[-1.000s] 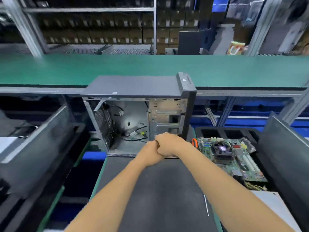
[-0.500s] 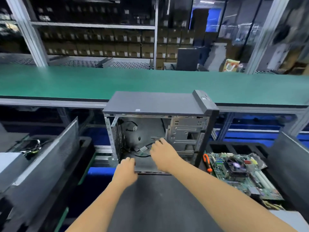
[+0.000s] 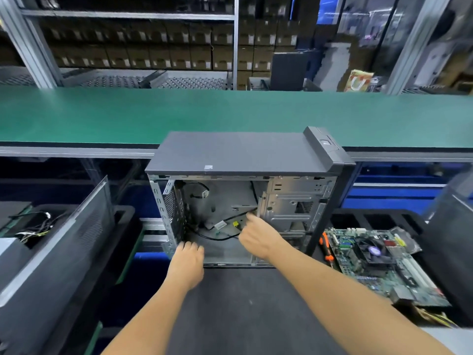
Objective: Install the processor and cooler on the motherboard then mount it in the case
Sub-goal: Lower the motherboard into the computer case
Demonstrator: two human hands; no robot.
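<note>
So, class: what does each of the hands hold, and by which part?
Left hand grips the case by its bottom front edge; whether the right hand holds the black cable cannot be told.

Both forearms are seen bare to the frame's edge; the left hand [image 3: 188,262] and right hand [image 3: 258,239] are ungloved.

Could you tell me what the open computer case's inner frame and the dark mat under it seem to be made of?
The open computer case's inner frame looks like bare sheet steel: grey, dully reflective, with punched holes and folded edges. The dark mat looks like matte rubber or a similar soft sheet: flat, no glare, faintly speckled; which exactly is unclear.
</note>
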